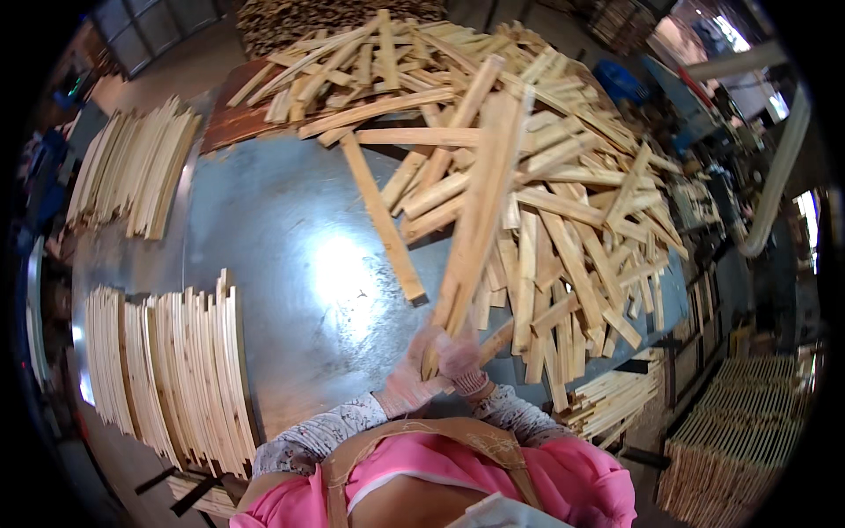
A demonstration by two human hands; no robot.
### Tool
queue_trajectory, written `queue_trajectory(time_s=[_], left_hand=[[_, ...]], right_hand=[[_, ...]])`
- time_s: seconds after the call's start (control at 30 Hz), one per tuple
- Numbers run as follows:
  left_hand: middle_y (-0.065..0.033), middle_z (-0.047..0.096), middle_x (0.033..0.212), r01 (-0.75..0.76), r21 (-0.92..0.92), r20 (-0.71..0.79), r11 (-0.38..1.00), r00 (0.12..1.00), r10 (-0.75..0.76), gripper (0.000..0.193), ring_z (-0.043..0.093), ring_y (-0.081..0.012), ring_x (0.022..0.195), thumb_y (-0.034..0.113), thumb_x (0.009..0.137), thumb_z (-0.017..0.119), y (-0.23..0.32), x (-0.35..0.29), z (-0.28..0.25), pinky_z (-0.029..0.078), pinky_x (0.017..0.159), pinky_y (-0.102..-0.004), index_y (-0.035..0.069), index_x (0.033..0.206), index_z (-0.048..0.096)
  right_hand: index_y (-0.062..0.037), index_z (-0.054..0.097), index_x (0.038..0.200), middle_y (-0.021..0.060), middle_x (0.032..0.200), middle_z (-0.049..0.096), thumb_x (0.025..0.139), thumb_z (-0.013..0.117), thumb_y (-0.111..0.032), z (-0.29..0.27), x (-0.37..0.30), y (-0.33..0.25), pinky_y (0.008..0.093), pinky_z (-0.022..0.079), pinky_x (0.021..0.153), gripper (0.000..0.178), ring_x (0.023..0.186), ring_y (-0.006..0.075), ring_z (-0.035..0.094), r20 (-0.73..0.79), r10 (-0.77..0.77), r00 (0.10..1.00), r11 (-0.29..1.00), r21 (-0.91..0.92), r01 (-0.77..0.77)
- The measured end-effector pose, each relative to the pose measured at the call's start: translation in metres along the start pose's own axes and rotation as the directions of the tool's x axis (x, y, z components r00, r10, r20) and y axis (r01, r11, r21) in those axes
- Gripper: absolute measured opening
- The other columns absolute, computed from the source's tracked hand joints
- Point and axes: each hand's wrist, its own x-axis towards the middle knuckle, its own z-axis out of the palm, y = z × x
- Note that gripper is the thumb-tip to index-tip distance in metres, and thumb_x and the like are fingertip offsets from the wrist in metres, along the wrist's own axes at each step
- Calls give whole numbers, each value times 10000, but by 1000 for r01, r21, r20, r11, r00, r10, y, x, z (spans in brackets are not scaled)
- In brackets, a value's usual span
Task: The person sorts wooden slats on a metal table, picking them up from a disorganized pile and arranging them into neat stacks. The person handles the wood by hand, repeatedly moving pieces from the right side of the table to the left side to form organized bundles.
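Note:
Long pale wooden slats [482, 202], at least two together, stand tilted up and away from my body, blurred by motion. Around their near end my left hand [410, 377] is closed, in a pale pinkish work glove. Beside it my right hand [460, 359], gloved alike, grips the same end from the right. The fingers are partly blurred. Just beyond and to the right spreads a big jumbled heap of loose wooden slats [563, 229]. One single slat [384, 216] juts from the heap onto the metal table [264, 211], left of the held ones.
At the left edge of the table lie two neat rows of slats, one near [167, 370] and one far [136, 167]. Stacked slats [616, 396] sit low at the right, by a tall slatted stack [731, 440]. A blue tub [619, 81] stands behind.

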Motion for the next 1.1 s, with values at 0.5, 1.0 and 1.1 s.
queue_trajectory(time_s=[0.5,1.0,1.1], left_hand=[[-314,507,1564,-171,194,-712,966,653,259,893,510,-382,1446,304,948,750,52,309,-263,385,1220,-405,-121,1601,315],[-65,603,1328,-10,-526,-432,850,865,-257,892,600,-224,1235,-104,820,692,-138,167,-105,563,1003,-380,103,1622,362],[-60,610,1296,5,-761,-389,648,796,-463,834,619,-224,1164,-93,835,665,-153,85,-105,565,942,-355,98,1608,416]], right_hand=[[-49,649,1337,234,1142,750,942,679,-454,74,404,-59,481,539,1020,566,1177,404,682,478,-203,854,435,-738,517],[-150,570,1430,192,1156,753,1048,525,-511,143,517,32,518,557,898,527,1100,394,716,682,262,683,184,-730,658],[-90,590,1295,276,1068,740,1033,480,-541,142,414,2,545,544,890,533,1056,445,713,748,256,612,319,-663,677]])
